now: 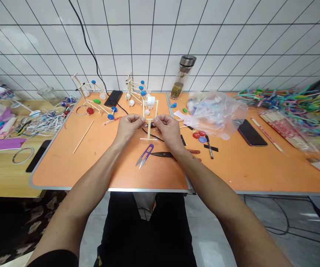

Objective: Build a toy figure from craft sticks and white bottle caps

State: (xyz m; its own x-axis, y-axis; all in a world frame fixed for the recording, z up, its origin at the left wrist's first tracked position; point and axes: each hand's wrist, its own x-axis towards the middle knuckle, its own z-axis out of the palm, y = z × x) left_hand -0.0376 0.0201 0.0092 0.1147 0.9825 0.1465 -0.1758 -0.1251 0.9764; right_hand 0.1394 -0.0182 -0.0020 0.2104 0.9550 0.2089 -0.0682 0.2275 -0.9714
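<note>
Both hands pinch a small wooden stick frame (149, 128) over the middle of the orange table. My left hand (129, 128) closes its fingertips on the frame's left side, and my right hand (168, 129) does the same on its right side. A white wheel-like piece (151, 101) shows at the frame's far end. Below the hands lie purple-handled snips (145, 155) with their blades apart. Dark pliers (162, 154) with reddish handles rest partly under my right wrist.
Stick models with blue caps (97, 101) stand at the back left, near a phone (113, 98). A glass bottle (180, 79) is against the wall. Rightward are a plastic bag (215, 111), a pen (209, 147), another phone (251, 132) and colourful strands (290, 107). A loose stick (83, 137) lies left.
</note>
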